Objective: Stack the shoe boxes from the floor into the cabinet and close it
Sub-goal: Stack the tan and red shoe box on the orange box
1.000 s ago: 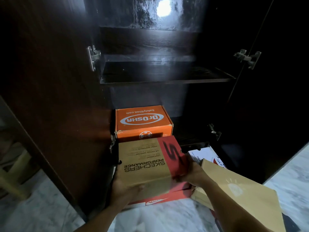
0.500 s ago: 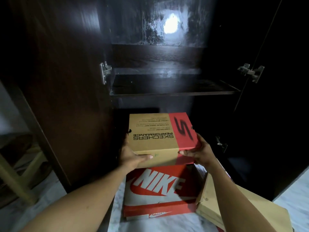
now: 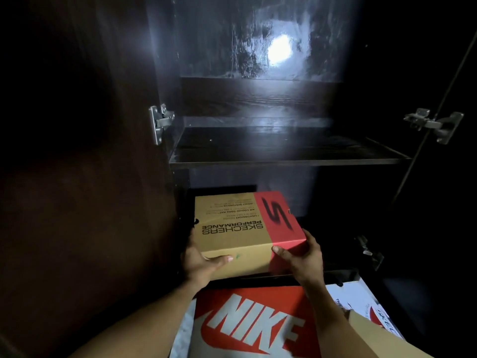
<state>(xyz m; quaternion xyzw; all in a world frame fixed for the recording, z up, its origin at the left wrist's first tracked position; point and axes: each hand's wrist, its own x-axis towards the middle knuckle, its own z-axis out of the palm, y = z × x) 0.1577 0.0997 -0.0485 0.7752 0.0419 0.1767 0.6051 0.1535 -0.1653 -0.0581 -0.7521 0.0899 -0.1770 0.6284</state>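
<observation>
Tan-and-red Skechers box [image 3: 247,228] is held at the cabinet's [image 3: 77,177] lower opening, under the bare shelf [image 3: 284,151]. Best kept level and slid straight back, clear of the left door hinge [image 3: 160,124]. Left hand [image 3: 198,262] cups the near-left corner; right hand [image 3: 302,257] clamps the red end; both grips hold the box. Nike box [image 3: 247,324] waits on the floor.

Both cabinet doors [image 3: 85,177] stand wide, leaving the bare upper shelf [image 3: 284,151] open to reach, while the Skechers box [image 3: 245,228] fills the lower opening's left and a Nike box [image 3: 247,324] crowds the floor below.
</observation>
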